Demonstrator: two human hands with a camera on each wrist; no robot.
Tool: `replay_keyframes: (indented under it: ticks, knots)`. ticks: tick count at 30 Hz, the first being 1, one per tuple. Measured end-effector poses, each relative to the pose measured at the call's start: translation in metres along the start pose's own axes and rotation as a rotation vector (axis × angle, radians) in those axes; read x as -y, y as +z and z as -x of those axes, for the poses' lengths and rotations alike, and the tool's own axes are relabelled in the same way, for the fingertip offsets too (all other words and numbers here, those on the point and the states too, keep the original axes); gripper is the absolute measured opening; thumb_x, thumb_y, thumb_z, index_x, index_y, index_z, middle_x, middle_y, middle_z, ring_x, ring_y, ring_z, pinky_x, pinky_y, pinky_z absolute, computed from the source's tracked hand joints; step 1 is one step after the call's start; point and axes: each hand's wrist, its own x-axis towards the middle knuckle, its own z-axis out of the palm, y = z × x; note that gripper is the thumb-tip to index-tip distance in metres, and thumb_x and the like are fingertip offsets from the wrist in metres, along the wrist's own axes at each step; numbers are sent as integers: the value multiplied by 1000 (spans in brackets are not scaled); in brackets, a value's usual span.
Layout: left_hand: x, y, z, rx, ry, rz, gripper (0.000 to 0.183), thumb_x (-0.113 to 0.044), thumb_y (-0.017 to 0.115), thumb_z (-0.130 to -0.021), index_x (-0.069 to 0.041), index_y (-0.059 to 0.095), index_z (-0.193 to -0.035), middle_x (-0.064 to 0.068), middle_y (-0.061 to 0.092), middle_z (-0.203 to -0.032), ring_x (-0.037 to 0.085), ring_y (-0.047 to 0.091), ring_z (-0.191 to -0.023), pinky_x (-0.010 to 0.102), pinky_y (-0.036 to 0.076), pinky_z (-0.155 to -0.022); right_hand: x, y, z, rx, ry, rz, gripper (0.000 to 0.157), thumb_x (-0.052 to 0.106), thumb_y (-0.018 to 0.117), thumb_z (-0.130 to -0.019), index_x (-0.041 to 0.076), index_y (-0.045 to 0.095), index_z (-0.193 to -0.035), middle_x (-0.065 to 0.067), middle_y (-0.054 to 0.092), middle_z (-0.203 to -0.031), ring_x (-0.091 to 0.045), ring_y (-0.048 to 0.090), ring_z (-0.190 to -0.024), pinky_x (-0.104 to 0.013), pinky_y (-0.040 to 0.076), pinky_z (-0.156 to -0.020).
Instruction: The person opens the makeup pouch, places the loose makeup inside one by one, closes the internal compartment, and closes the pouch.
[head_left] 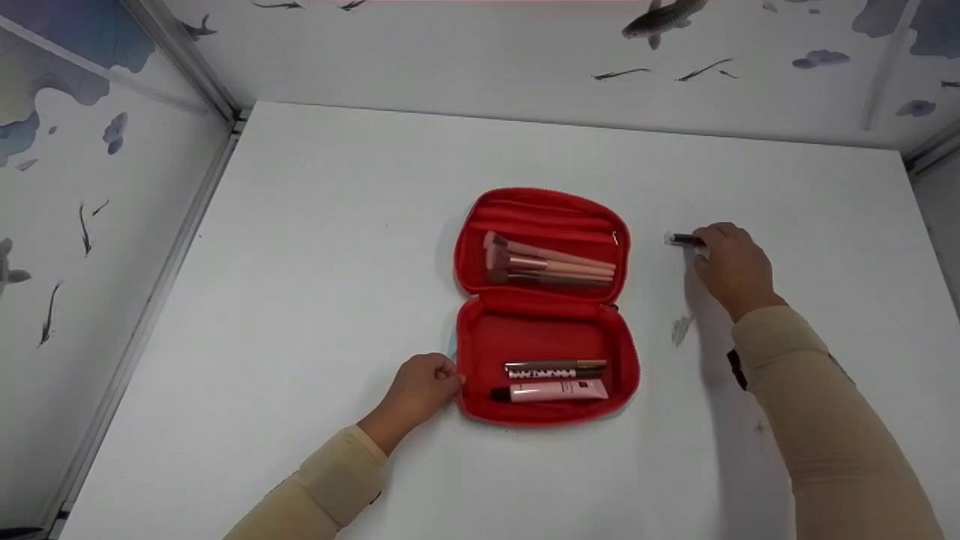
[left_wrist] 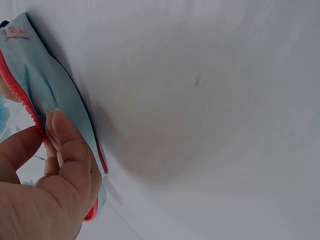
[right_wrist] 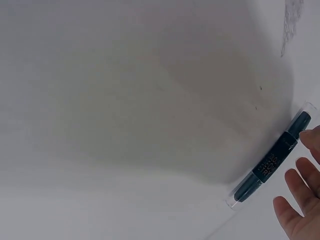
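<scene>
The left hand (head_left: 424, 384) pinches the side edge of an open, red-lined zip case (head_left: 540, 337) with a light-blue outer fabric, its thumb and fingers meeting at the red zip of the lower half; the case lies spread on a white bench (head_left: 322, 225). Several makeup brushes with pinkish handles (head_left: 559, 266) lie in the upper half; the lower half holds a pale-pink squeeze tube with a black cap (head_left: 559, 391), a slim brown tube with a gold-toned end (head_left: 547, 366) and, between them, a slim patterned tube (head_left: 551, 373). Well apart, to the right of the case, a dark double-ended stick with clear ends (right_wrist: 274, 157) lies on the bench; the right hand (head_left: 733, 262) is at it, fingers loosely spread and not wrapped round it, one fingertip at its edge; whether that tip touches, I cannot tell. A grey smudge (head_left: 680, 330) marks the bench nearby; beige sleeves (head_left: 832, 420) cover both arms.
</scene>
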Motion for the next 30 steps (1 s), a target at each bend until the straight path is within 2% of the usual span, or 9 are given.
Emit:
replay_keyframes:
  ticks: [12, 23, 30]
  knots:
    - [2, 0, 0, -11, -1, 3, 10, -10, 61, -90, -6, 62, -81, -2, 55, -66, 13, 48, -66, 24, 40, -60, -2, 6, -9, 7, -1, 87, 38, -4, 58, -88, -9, 52, -125, -33, 48, -128, -50, 47, -115, -61, 44, -88]
    - [1, 0, 0, -14, -2, 1, 10, -11, 62, -91, -6, 63, -82, -1, 55, -67, 14, 49, -67, 24, 41, -60, -4, 7, -13, -34, -36, 135, 30, -5, 56, -89, -11, 57, -119, -34, 52, -121, -51, 53, -107, -59, 47, -80]
    - [1, 1, 0, -17, 27, 8, 9, -9, 63, -90, -4, 63, -82, -1, 54, -67, 12, 48, -66, 25, 41, -61, -5, 10, -16, 12, -20, 200, 26, -5, 50, -94, -10, 57, -119, -34, 53, -121, -50, 53, -106, -58, 47, -82]
